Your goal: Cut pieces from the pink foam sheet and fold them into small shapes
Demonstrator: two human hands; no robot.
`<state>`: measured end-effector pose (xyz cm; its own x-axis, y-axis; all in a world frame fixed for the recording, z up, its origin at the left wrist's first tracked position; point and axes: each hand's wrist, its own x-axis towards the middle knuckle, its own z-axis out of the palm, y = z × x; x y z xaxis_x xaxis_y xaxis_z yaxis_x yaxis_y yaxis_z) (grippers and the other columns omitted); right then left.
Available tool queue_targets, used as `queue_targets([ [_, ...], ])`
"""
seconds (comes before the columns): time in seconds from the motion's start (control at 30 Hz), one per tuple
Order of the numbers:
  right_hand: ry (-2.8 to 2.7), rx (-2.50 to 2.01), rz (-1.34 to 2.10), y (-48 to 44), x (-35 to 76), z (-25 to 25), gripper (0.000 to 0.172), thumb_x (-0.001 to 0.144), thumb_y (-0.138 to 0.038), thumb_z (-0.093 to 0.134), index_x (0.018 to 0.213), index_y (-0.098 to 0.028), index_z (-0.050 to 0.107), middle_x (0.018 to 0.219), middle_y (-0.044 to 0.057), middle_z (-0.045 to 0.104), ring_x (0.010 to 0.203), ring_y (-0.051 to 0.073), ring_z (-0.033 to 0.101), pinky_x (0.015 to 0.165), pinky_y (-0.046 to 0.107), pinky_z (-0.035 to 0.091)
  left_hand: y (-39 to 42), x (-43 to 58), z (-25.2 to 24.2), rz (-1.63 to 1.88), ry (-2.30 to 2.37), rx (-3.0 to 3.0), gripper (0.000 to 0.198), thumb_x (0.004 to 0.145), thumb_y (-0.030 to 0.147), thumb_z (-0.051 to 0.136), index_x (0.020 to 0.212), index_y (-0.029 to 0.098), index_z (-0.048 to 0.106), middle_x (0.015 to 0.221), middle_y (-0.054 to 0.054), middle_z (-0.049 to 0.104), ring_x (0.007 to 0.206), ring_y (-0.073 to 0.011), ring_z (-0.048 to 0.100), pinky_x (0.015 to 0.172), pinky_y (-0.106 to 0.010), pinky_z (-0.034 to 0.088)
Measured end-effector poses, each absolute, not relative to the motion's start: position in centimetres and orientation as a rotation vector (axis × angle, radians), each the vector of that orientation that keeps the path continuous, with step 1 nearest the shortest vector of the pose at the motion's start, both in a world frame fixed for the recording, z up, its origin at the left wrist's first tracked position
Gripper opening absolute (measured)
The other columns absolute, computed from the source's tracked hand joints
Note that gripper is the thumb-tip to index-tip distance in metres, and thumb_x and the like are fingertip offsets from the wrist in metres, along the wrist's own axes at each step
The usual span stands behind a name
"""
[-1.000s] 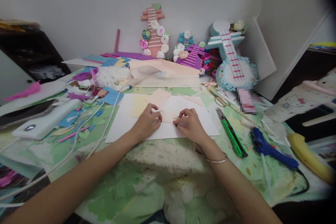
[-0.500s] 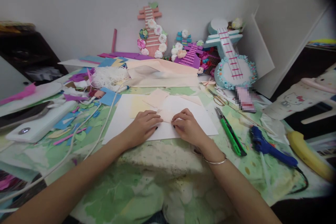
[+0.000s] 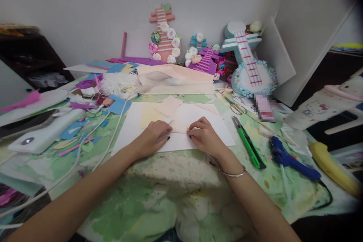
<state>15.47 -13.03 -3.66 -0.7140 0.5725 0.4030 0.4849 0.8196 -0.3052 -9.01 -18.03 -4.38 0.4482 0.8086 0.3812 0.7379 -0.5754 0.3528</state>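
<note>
A small pale peach piece of paper (image 3: pixel 179 125) lies on a white sheet (image 3: pixel 127 138) in the middle of the table. My left hand (image 3: pixel 153 137) rests on the paper's left edge, fingers curled and pressing down on it. My right hand (image 3: pixel 202 135) pinches the paper's right edge with bent fingers; a thin bangle circles that wrist. A pale yellow sheet (image 3: pixel 149 115) and more peach scraps lie just behind the hands.
A green utility knife (image 3: pixel 249 144), a blue glue gun (image 3: pixel 292 160) and scissors (image 3: pixel 235 106) lie to the right. Foam guitar crafts (image 3: pixel 249 64) stand against the wall. Foam scraps, white thread (image 3: pixel 119 81), a white power bank (image 3: pixel 42 134) and cables fill the left side.
My left hand has slid a little down and left along the peach paper, flattening onto it. My right hand has stayed pinched at the right edge.
</note>
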Motion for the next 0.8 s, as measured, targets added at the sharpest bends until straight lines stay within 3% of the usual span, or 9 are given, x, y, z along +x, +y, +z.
queue_targets([
  [0.3, -2.508, -0.774, 0.272, -13.12, 15.47, -3.53, 0.025, 0.075, -0.004, 0.057, 0.086, -0.02, 0.074, 0.091, 0.007, 0.067, 0.088, 0.023, 0.046, 0.077, 0.04, 0.041, -18.23, -8.53, -4.56, 0.622, 1.266, 2.786, 0.029, 0.095, 0.024, 0.042, 0.117, 0.017, 0.058, 0.107, -0.012, 0.057, 0.102, -0.0239, 0.05, 0.091, -0.04, 0.042],
  [0.8, -2.517, -0.648, 0.181, -13.27, 15.28, -3.67, 0.022, 0.076, -0.003, 0.054, 0.078, -0.015, 0.071, 0.088, 0.007, 0.068, 0.086, 0.022, 0.046, 0.076, 0.036, 0.044, -18.35, -8.26, -4.43, 0.548, 1.287, 2.858, 0.031, 0.095, 0.026, 0.043, 0.12, 0.012, 0.055, 0.117, -0.014, 0.054, 0.107, -0.0264, 0.046, 0.094, -0.045, 0.042],
])
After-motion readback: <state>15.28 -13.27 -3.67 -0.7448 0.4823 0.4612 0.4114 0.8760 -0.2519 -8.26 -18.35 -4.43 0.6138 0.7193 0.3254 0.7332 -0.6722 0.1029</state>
